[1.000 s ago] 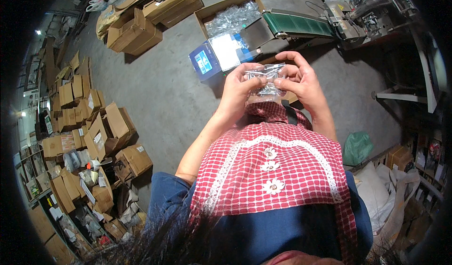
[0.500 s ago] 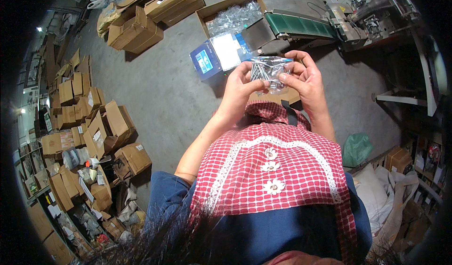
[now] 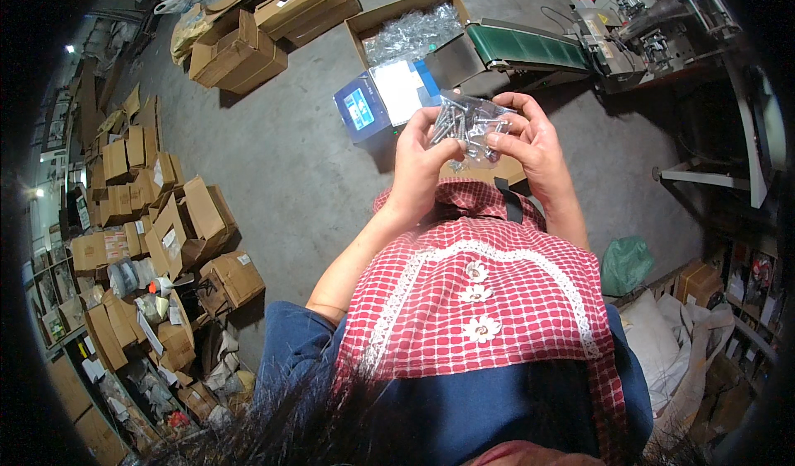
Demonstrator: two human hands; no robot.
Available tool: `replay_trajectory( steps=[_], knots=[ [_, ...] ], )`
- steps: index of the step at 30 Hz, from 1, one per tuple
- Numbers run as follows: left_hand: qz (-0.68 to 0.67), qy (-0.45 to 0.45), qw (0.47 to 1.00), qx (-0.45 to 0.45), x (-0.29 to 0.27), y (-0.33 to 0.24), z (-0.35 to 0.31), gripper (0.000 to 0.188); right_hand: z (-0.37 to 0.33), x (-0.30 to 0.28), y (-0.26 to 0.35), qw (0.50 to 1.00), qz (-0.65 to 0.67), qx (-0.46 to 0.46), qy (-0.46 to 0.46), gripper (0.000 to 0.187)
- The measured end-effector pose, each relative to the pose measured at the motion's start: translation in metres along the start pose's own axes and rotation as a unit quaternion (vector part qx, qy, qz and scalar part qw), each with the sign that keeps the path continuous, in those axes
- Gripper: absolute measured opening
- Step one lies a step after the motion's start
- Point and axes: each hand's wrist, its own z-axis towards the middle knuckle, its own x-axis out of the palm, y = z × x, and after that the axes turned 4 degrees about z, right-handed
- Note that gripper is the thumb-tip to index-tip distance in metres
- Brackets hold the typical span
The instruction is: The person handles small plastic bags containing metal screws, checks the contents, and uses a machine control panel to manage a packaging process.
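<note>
A clear plastic bag of screws is held up in front of my chest between both hands. My left hand grips its left side, thumb across the near face. On the other side, my right hand pinches the bag with the thumb over the front and the index finger raised behind the top edge. Several silvery screws lie slanted in the left part, and smaller metal pieces gather toward the right. My fingers cover both ends of the bag.
Beyond my hands stand a blue box with white paper beside it, and an open carton of clear bags. A green conveyor belt runs from a machine. Cartons pile up at left; a green bag lies right.
The bag has tilted and its contents have shifted, so the screws now fan out more at upper left. Both hands have moved slightly, still holding it.
</note>
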Motion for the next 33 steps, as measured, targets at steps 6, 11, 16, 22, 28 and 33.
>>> replay_trajectory(
  steps=[6,11,16,22,28,33],
  knots=[
    [-0.052,-0.018,0.998,-0.021,0.003,-0.005,-0.001,0.037,-0.001,0.002,0.007,1.000,-0.002,0.003,0.000,0.052],
    [-0.124,-0.057,0.990,-0.041,0.002,-0.007,0.003,0.041,-0.001,0.000,0.005,0.999,0.035,0.033,-0.001,0.048],
    [-0.123,-0.018,0.992,0.003,0.002,-0.014,0.001,0.050,-0.001,0.009,-0.004,0.996,0.078,0.023,-0.024,0.042],
    [-0.099,0.004,0.995,0.016,0.004,-0.011,0.003,0.050,0.005,0.007,-0.012,0.990,0.139,0.021,-0.027,0.024],
    [-0.101,0.001,0.995,0.011,0.004,-0.009,0.002,0.047,0.006,0.004,-0.012,0.985,0.171,0.029,-0.017,0.016],
    [-0.115,-0.023,0.993,0.005,0.006,-0.013,0.001,0.046,0.003,0.005,-0.006,0.986,0.156,0.046,-0.043,0.017]
  ],
)
